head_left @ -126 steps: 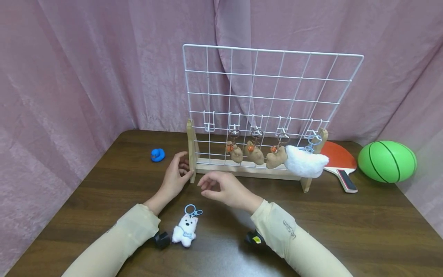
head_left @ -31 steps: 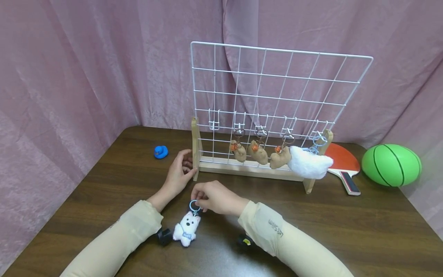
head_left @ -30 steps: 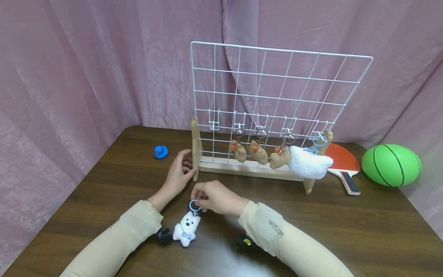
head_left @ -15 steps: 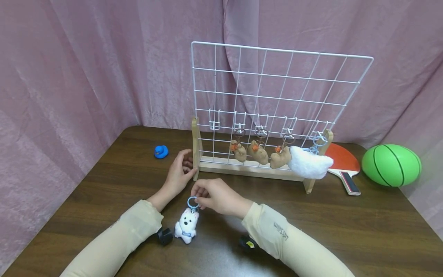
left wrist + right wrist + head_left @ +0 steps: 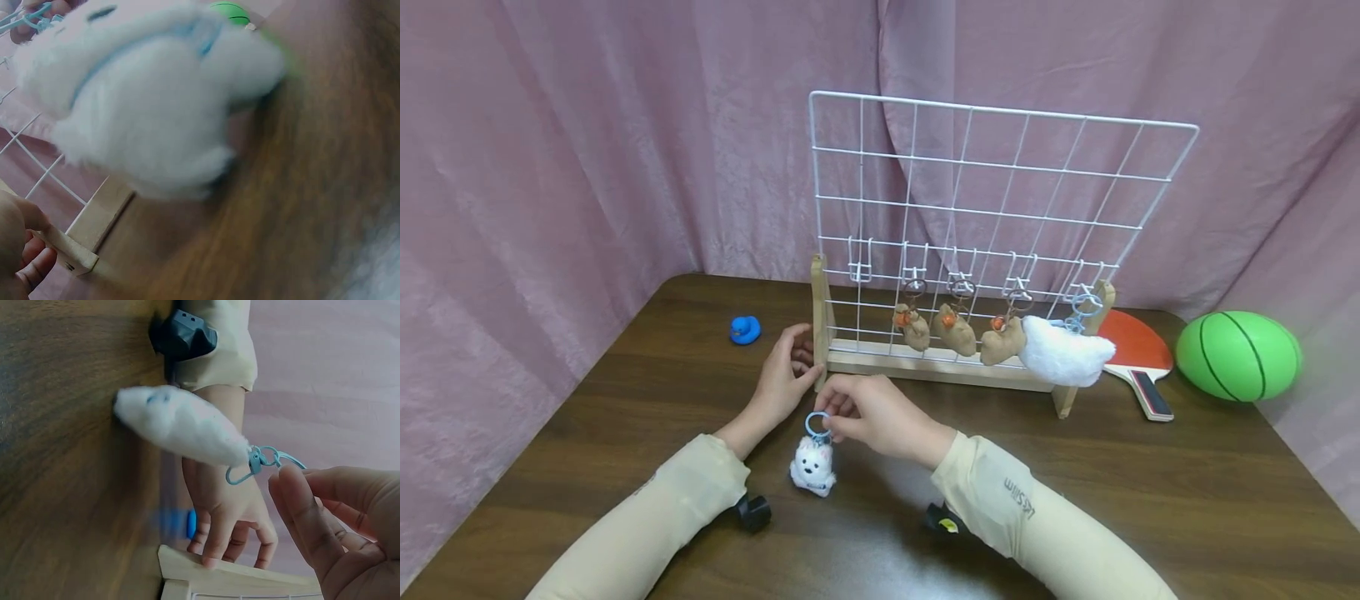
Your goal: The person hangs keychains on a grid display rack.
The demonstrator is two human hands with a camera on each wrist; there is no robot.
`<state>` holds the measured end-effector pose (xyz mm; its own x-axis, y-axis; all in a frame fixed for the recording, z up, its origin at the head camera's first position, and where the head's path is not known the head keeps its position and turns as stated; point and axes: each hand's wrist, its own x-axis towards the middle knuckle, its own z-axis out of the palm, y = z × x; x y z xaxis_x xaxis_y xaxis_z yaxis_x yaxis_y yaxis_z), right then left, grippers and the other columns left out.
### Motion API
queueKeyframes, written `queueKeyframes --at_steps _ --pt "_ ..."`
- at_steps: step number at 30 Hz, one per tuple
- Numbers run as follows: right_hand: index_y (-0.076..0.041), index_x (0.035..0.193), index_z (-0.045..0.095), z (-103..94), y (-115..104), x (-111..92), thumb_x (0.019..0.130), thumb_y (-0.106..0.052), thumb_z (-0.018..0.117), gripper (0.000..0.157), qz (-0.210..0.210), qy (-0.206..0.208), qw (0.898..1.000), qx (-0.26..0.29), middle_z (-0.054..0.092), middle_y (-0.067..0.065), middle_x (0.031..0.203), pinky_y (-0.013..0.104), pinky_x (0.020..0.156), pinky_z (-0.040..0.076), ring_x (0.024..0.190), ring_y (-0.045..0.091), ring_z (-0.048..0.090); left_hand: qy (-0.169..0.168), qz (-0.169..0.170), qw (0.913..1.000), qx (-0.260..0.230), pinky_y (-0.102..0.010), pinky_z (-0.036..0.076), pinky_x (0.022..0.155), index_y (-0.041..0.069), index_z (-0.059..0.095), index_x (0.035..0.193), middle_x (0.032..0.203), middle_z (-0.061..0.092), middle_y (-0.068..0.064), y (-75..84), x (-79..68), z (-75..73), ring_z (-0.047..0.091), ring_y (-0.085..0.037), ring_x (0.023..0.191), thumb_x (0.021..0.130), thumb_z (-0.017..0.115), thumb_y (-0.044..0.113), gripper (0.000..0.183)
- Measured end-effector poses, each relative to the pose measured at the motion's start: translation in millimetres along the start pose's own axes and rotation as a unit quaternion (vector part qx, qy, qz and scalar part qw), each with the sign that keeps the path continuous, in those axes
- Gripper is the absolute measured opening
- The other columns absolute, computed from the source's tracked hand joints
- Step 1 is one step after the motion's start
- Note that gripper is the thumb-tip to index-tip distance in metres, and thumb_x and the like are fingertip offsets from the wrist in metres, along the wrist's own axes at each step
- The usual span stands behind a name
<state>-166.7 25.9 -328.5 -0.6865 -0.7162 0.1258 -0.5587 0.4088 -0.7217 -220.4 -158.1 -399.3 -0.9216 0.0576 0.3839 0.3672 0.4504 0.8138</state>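
A white plush dog keychain (image 5: 812, 468) with a blue ring (image 5: 817, 424) hangs from my right hand (image 5: 883, 417), whose thumb and fingertips pinch the ring. In the right wrist view the plush dog (image 5: 181, 425) dangles from a blue clasp (image 5: 254, 460); its lower end is near the tabletop. My left hand (image 5: 778, 379) grips the left wooden post (image 5: 818, 321) of a white wire grid rack (image 5: 1000, 167), thumb in front and fingers partly hidden. The blurred plush dog (image 5: 150, 119) fills much of the left wrist view.
Three brown plush keychains (image 5: 955, 331) and a fluffy white one (image 5: 1066, 352) hang on the rack's hooks; the leftmost hook (image 5: 860, 271) bears nothing. A blue rubber duck (image 5: 745, 330) sits left. A table tennis paddle (image 5: 1138, 354) and green ball (image 5: 1238, 356) lie right.
My right hand has come down to the dog keychain lying on the table, pinched its ring and raised it toward the rack. My left hand keeps its grip on the post.
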Motion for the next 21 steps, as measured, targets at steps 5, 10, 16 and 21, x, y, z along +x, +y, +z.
queueKeyframes --at_steps 5,10,16,21 --pt "-0.003 0.101 0.063 -5.5 -2 0 0.089 -0.005 0.064 0.012 -0.004 0.011 1.000 -0.010 0.070 0.008 0.084 0.014 0.063 0.053 0.068 0.012 0.068 0.003 0.003 1.0000 -0.004 -0.016 0.049 0.070 -0.004 0.039 0.135 0.110 0.056 -0.026 -20.8 3.7 3.8 0.060 -0.034 0.095 0.082 0.067 -0.010 0.060" --pt "-0.003 0.100 0.063 -11.9 -3 -1 0.089 -0.006 0.065 0.011 -0.014 0.022 0.999 -0.024 0.069 0.008 0.083 0.013 0.063 0.053 0.065 0.006 0.066 0.004 0.015 0.9998 -0.009 -0.014 0.049 0.069 -0.002 0.040 0.134 0.109 0.057 -0.023 -25.3 3.7 3.1 0.061 -0.031 0.094 0.083 0.068 -0.008 0.058" --pt "-0.004 0.100 0.063 -20.5 -6 -1 0.089 -0.006 0.064 0.011 -0.007 0.028 0.999 -0.032 0.069 0.007 0.085 0.013 0.065 0.052 0.066 0.003 0.064 0.003 0.018 0.9997 -0.013 -0.014 0.049 0.070 -0.002 0.040 0.133 0.109 0.057 -0.024 -26.1 4.3 3.7 0.061 -0.032 0.093 0.083 0.067 -0.008 0.058" --pt "-0.004 0.100 0.062 -30.1 -10 0 0.089 -0.005 0.065 0.011 -0.002 0.032 0.999 -0.034 0.069 0.008 0.086 0.014 0.064 0.053 0.068 0.007 0.065 0.003 0.010 0.9998 -0.014 -0.013 0.049 0.070 -0.002 0.040 0.133 0.108 0.057 -0.024 -25.7 5.3 3.8 0.061 -0.033 0.094 0.081 0.068 -0.010 0.059"
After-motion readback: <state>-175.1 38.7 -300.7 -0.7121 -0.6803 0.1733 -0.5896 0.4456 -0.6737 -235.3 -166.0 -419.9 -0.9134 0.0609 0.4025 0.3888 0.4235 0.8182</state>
